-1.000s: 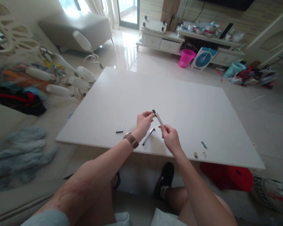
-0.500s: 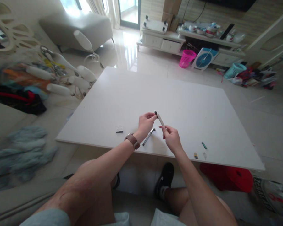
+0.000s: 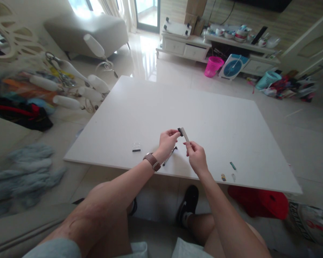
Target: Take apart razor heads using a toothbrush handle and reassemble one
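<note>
Both hands meet just above the near part of a white table [image 3: 204, 107]. My right hand [image 3: 196, 157] pinches the lower end of a short beige stick [image 3: 185, 135] that has a small black piece [image 3: 180, 131] at its upper tip. My left hand [image 3: 167, 141], with a brown watch on the wrist, pinches that black piece. A silver pen-like tool [image 3: 170, 156] lies on the table right under my left hand.
A small clear and black part [image 3: 136, 147] lies to the left on the table. Small green [image 3: 233, 165] and other bits lie near the front right edge. A red stool [image 3: 261, 202] stands below. Baskets, a fan and a low cabinet fill the far floor.
Both hands have drifted slightly right and down. The stick now looks shorter, with my left fingers closer over its black tip.
</note>
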Motion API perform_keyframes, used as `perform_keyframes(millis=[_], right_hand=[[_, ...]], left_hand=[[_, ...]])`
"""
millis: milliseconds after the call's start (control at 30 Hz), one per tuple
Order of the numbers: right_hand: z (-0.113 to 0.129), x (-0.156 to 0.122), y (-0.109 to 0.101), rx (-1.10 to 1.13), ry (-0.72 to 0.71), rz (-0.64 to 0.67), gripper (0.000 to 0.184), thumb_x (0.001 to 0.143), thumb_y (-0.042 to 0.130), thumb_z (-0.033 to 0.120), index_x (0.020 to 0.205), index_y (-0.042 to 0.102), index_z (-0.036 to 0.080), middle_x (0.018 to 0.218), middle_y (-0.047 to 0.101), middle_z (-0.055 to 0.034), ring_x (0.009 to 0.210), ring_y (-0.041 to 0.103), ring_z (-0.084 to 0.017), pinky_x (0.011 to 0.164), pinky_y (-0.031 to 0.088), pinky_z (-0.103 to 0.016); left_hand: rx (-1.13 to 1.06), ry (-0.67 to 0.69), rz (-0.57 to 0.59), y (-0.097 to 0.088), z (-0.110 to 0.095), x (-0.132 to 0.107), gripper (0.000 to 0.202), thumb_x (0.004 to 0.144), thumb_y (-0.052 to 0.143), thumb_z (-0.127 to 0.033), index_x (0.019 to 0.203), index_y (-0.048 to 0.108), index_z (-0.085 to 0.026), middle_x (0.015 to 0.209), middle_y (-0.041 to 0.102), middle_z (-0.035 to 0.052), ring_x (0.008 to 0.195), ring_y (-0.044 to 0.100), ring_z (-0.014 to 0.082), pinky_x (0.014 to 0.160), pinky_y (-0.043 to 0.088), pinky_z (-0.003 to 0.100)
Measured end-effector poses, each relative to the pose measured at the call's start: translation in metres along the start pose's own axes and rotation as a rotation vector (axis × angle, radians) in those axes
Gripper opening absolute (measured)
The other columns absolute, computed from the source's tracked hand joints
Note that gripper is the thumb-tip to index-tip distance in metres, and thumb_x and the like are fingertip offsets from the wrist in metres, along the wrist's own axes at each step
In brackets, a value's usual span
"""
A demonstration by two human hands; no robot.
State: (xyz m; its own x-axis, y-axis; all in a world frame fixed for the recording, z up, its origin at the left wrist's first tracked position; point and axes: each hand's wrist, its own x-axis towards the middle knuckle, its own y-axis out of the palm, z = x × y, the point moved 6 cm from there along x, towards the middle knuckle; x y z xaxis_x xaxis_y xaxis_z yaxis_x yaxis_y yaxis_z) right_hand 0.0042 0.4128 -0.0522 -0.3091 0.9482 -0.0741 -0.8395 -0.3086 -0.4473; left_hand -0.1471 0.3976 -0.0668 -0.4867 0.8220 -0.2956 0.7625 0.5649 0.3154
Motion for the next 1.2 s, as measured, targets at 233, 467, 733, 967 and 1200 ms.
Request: perform_keyframes(millis=[233,467,733,967,1200], right_hand=[[0.001,-0.003,-0.002,-0.036,-0.005,-0.006,0.039,0.092,0.051,0.052,0.089,0.07,0.018,0.058,0.049,0.0028,0.055,0.044,-0.013,0.053,0.03,-0.026],[-0.005,-0.001,0.001,-0.062,-0.008,0.014,0.042,0.092,0.051,0.054,0.092,0.071,0.017,0.058,0.05,0.0025,0.056,0.045,-0.013,0.054,0.03,-0.027],[-0.01,0.003,0.003,-0.037,-0.005,0.046,0.048,0.091,0.051,0.06,0.088,0.071,0.016,0.056,0.047,0.0029,0.053,0.042,-0.012,0.052,0.029,-0.026],[-0.006,0.004,0.004,-0.008,-0.013,0.047,0.05,0.09,0.051,0.061,0.092,0.071,0.015,0.056,0.047,0.0028,0.052,0.04,-0.012,0.05,0.028,-0.026],[0.001,-0.001,-0.003,0.026,0.008,-0.046,0.044,0.091,0.051,0.057,0.091,0.07,0.016,0.055,0.048,0.0028,0.052,0.043,-0.012,0.052,0.031,-0.025]], left_hand=[[-0.029,0.028,-0.021,-0.008,-0.003,0.01,0.018,0.068,0.074,-0.026,0.081,0.069,-0.015,0.075,0.069,0.0032,0.054,0.046,0.0074,0.055,0.036,0.024],[-0.005,0.077,0.014,-0.004,-0.007,0.006,0.015,0.07,0.072,-0.027,0.078,0.069,-0.014,0.07,0.066,0.0018,0.054,0.046,0.0075,0.054,0.036,0.024],[0.054,0.07,0.013,-0.001,-0.006,-0.001,0.011,0.071,0.071,-0.025,0.075,0.069,-0.015,0.067,0.065,0.0007,0.055,0.047,0.0081,0.052,0.035,0.023],[0.051,-0.026,0.071,0.008,0.012,-0.01,0.012,0.071,0.072,-0.025,0.076,0.069,-0.014,0.065,0.064,0.0007,0.054,0.046,0.008,0.052,0.033,0.023],[-0.023,0.007,0.036,0.002,0.002,-0.001,0.012,0.071,0.071,-0.022,0.079,0.066,-0.014,0.072,0.065,0.0009,0.051,0.043,0.0059,0.052,0.034,0.024]])
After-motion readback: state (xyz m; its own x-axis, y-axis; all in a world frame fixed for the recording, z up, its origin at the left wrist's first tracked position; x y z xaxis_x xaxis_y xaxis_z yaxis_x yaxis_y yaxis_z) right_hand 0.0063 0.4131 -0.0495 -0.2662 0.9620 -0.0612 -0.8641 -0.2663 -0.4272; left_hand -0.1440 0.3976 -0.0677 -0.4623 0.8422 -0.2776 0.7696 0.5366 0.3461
